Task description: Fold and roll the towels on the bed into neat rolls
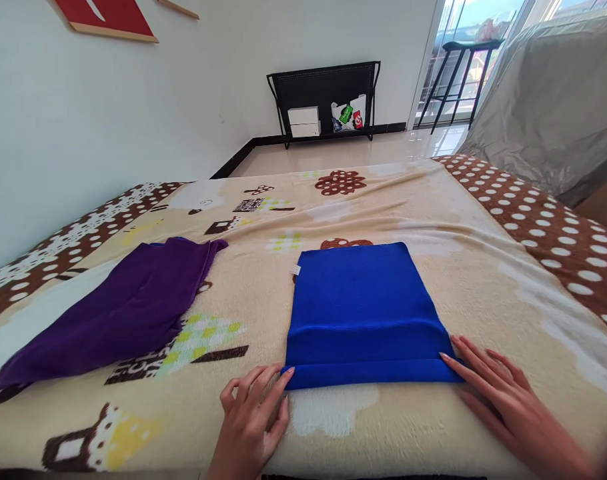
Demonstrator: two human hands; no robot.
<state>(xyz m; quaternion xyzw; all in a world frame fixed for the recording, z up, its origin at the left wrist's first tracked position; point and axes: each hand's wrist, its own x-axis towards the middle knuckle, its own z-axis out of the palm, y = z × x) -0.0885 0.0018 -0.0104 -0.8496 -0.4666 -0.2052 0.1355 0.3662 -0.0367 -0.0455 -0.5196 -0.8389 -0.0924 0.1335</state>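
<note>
In front of me a blue cloth [358, 293] lies spread out, with a narrow folded band along its near edge and a raised crease just above it. A small white tag [296, 270] sticks out on its left side. My left hand [253, 413] rests at the near left corner, index fingertip on the fold, thumb apart below it, fingers loosely bent. At the near right corner my right hand [503, 393] lies with fingers stretched and spread, index fingertip touching the band. Off to the left is a crumpled purple cloth [123, 307], untouched, with a bit of blue at its far edge.
A cream patterned blanket [408, 427] with brown dotted borders covers the bed. Beyond it, a black rack [326, 87] holds white boxes [304, 122] and a printed bag [348, 115]. A stool [471, 47] and a plastic-covered piece [558, 87] stand at the far right.
</note>
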